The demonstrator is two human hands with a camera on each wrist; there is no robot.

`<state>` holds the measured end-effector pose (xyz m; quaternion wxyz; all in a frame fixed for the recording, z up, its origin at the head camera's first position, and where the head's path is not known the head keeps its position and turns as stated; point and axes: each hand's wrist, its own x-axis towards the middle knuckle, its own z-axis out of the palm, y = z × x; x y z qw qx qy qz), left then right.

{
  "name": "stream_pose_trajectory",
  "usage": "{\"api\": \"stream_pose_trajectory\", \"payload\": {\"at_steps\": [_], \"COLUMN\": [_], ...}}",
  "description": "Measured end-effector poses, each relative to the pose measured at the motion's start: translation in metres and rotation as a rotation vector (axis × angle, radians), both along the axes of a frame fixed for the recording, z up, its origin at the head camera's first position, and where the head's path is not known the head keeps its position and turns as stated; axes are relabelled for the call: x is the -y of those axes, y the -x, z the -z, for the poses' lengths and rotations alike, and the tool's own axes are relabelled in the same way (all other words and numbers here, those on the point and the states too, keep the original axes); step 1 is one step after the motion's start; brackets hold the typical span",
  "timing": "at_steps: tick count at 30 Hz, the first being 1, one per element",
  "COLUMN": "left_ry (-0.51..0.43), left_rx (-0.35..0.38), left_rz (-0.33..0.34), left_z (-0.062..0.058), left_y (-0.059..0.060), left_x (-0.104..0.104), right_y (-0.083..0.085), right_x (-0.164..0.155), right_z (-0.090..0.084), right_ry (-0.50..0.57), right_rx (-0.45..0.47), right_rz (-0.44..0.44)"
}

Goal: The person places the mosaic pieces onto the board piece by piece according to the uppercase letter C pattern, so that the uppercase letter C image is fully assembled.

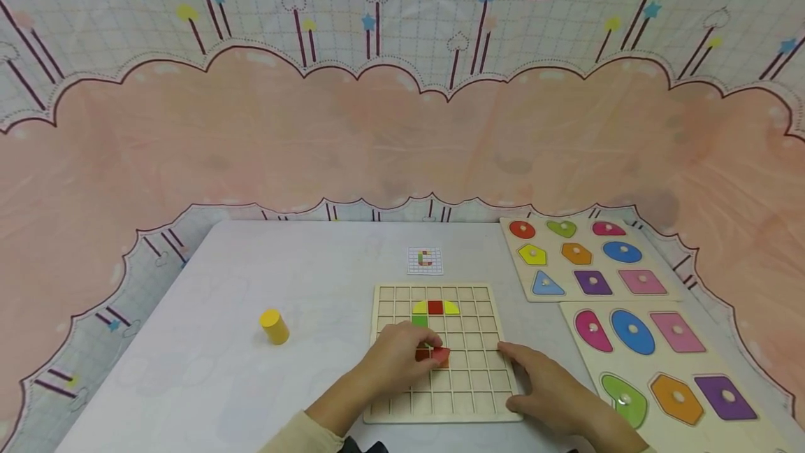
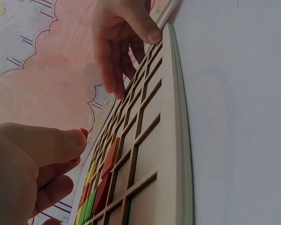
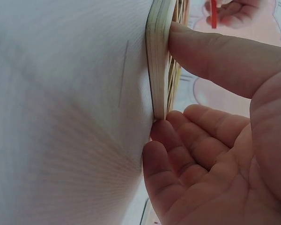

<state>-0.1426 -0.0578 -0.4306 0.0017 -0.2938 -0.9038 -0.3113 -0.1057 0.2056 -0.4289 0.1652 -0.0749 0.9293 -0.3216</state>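
Note:
Over the wooden grid board point(image 1: 474, 405), my left hand point(image 1: 397, 356) pinches a small red tile point(image 1: 443, 354) between thumb and fingers. Only the red tile's edge point(image 2: 85, 132) shows past the thumb in the left wrist view. On the board lie yellow curved tiles point(image 1: 451, 307), a red square point(image 1: 435, 307), a green tile point(image 1: 419, 321), a dark red tile point(image 1: 422, 354) and an orange tile point(image 1: 444, 364); the left hand partly covers this group. At the board's right edge, my right hand point(image 1: 553, 386) touches the rim with relaxed fingers and thumb.
A small pattern card point(image 1: 425, 261) lies behind the board. Left of it stands a yellow cylinder point(image 1: 274, 327). Two wooden shape-puzzle boards, one farther back point(image 1: 516, 278) and one nearer point(image 1: 635, 341), lie on the right side of the white table point(image 1: 189, 341).

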Motion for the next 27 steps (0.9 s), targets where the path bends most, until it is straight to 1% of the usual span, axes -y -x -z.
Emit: {"api": "stream_pose_trajectory", "payload": {"at_steps": [4, 8, 11, 16, 23, 27], "left_ry": [-0.003, 0.004, 0.029, 0.080, 0.089, 0.098], "left_rx": [-0.016, 0.007, 0.016, 0.007, -0.041, -0.045], "left_rz": [0.004, -0.010, -0.020, -0.029, -0.049, -0.058], "left_z": [0.001, 0.001, 0.002, 0.005, 0.009, 0.010], "left_y": [0.000, 0.000, 0.000, 0.000, -0.001, -0.002], "left_x": [-0.005, -0.011, -0.015, -0.022, -0.025, -0.025], "right_y": [0.000, 0.000, 0.000, 0.000, -0.001, 0.000], "right_x": [-0.001, -0.001, -0.001, -0.001, -0.002, -0.001], "right_z": [0.000, -0.001, -0.001, -0.002, -0.003, -0.004], "right_ry": [-0.002, 0.005, 0.003, 0.002, -0.007, -0.014], "right_rx": [-0.002, 0.000, 0.003, 0.004, -0.011, 0.002], "right_rz": [-0.003, -0.002, 0.003, 0.007, -0.005, 0.006]}}
